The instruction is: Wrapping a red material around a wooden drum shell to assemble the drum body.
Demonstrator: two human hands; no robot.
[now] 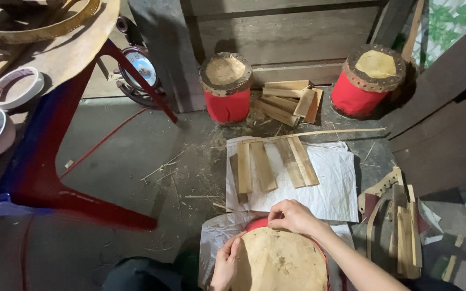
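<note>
Two bare hands are being shown at the bottom of the view, just below the white sheet (330, 183). No gloves, rings or watch are being worn on the left hand (225, 264) or the right hand (293, 216). The right forearm (351, 264) is being seen uncovered, with no sleeve reaching it. Dark clothing (141, 275) is being worn lower down, left of that sheet's near corner; its kind cannot be told.
</note>
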